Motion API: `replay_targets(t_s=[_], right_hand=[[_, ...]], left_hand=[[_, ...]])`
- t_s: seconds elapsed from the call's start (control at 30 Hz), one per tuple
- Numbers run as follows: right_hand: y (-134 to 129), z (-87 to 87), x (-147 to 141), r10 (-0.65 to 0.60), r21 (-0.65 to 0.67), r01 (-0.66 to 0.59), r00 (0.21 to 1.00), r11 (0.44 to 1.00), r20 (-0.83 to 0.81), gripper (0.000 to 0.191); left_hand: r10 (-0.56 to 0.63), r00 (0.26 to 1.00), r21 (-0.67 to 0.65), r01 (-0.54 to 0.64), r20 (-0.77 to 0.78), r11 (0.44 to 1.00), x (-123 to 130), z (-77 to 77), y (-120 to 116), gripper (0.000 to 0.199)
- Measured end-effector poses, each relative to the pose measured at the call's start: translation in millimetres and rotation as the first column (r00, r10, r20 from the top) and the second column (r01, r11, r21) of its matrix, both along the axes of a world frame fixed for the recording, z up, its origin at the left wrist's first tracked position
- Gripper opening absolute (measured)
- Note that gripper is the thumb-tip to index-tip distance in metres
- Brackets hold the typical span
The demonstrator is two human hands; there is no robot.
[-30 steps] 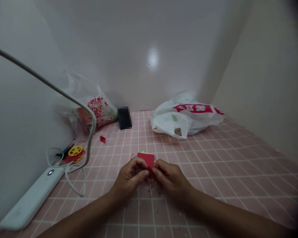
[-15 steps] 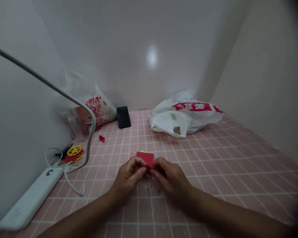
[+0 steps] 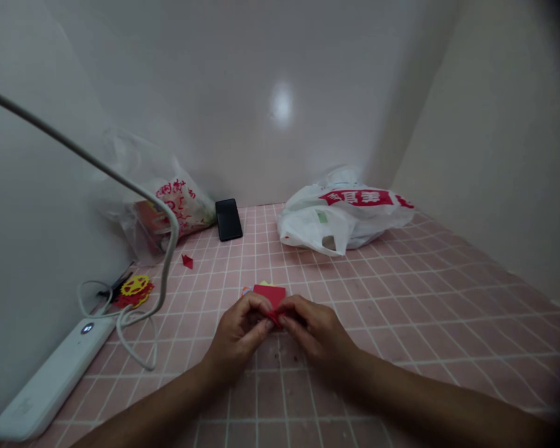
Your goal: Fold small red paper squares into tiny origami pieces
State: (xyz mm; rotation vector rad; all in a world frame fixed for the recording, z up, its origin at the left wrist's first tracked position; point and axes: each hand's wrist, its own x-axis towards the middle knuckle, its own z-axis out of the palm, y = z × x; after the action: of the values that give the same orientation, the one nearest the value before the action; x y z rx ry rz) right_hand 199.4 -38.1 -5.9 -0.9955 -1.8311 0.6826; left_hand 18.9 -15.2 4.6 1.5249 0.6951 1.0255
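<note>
Between the fingertips of both hands is a small folded piece of red paper point(image 3: 274, 318), its edges pinched. My left hand point(image 3: 242, 326) grips it from the left, thumb against fingers. From the right, my right hand point(image 3: 310, 323) pinches the other side, and its fingers hide part of the paper. Just beyond the fingers lies a flat red paper sheet point(image 3: 270, 293), with yellow and patterned edges of other sheets peeking out under it. Farther off to the left, a small folded red paper piece point(image 3: 187, 261) rests on the tiled-pattern surface.
A white power bank-like device point(image 3: 51, 379) with a cable point(image 3: 170, 242) occupies the left side, near yellow and red gear-shaped pieces point(image 3: 135, 286). A black phone point(image 3: 228, 219) lies at the back between two plastic bags point(image 3: 186, 202), point(image 3: 308, 221). Walls enclose three sides.
My right fingers have come closer to the left ones, and the red paper between them now looks more tightly folded. The whole view has shifted slightly.
</note>
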Motion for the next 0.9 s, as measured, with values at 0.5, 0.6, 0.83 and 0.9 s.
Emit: replay_targets(t_s=[0.5, 0.6, 0.83, 0.9], right_hand=[[-0.2, -1.6, 2.0, -0.072, 0.257, 0.011, 0.971, 0.966, 0.229, 0.016], [-0.4, -3.0, 2.1, -0.075, 0.272, 0.01, 0.97, 0.962, 0.229, 0.016], [1.7, -6.5, 2.3, -0.117, 0.311, 0.041, 0.966, 0.949, 0.231, 0.014], [1.4, -6.2, 2.7, -0.13, 0.328, 0.05, 0.965, 0.944, 0.228, 0.014]], left_hand=[[-0.067, 0.998, -0.065, 0.066, -0.006, 0.996, -1.9, 0.8, 0.9, 0.005], [-0.079, 0.997, -0.094, 0.081, 0.025, 0.992, -1.8, 0.3, 1.1, 0.004], [-0.111, 0.99, -0.19, 0.125, 0.082, 0.974, -2.7, -4.1, 3.3, 0.007], [-0.113, 0.991, -0.201, 0.125, 0.072, 0.972, -2.2, -3.5, 2.6, 0.006]])
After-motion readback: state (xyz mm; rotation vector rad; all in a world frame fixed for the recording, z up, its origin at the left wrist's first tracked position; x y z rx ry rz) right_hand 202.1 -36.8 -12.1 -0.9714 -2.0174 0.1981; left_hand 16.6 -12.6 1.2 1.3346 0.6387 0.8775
